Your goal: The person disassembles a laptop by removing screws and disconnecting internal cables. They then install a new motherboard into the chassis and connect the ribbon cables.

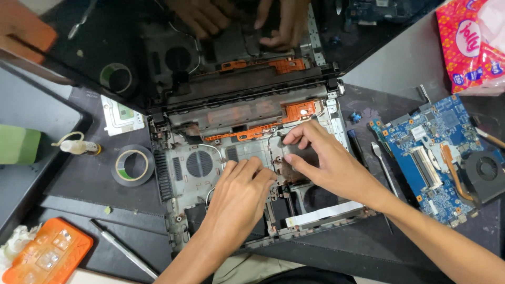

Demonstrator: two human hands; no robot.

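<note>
Gutted laptop base (210,173) sits mid-counter, near the front edge, screen (105,47) tilted up behind. Left hand (239,197) palm down inside the shell, fingers curled, holding nothing visible. Right hand (323,158) angled in from the right edge, fingertips narrowly pinching at a dark patch (297,165). Tape roll (131,165) left, blue circuit board (439,152) right; little free room.
</note>
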